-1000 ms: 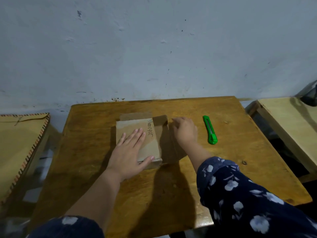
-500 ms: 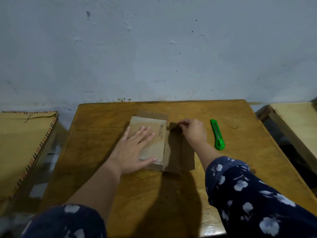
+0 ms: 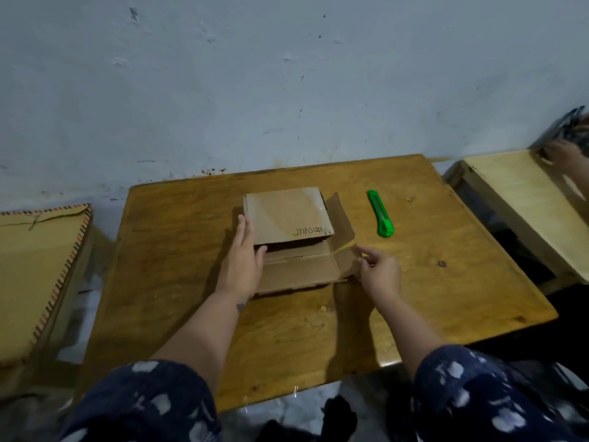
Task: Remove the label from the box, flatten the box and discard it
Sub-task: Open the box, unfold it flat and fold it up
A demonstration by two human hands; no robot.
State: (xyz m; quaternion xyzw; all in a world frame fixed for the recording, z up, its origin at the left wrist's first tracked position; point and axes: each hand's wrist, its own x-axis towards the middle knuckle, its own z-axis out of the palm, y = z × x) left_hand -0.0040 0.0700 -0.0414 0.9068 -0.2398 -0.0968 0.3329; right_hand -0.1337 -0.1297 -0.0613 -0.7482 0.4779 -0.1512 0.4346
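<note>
A small brown cardboard box [image 3: 287, 218] lies on the wooden table [image 3: 178, 282], its top panel carrying handwritten writing near the front edge. Flaps are unfolded toward me and to the right, and the inside shows as a dark gap. My left hand [image 3: 243, 266] presses against the box's left side, thumb hooked on the front edge under the top panel. My right hand [image 3: 379, 271] is at the corner of the right flap, fingers slightly apart, fingertips touching or just off the cardboard. No separate label is visible.
A green utility knife [image 3: 381, 218] lies on the table right of the box. A large brown envelope [image 3: 35, 275] rests on a surface to the left. A second pale table [image 3: 522, 199] stands at right, with another person's hand [image 3: 562, 154] at its far corner.
The box has been turned about a quarter turn, so the writing now faces me. Its flaps have opened out. My left hand moved from flat on top to the left side.
</note>
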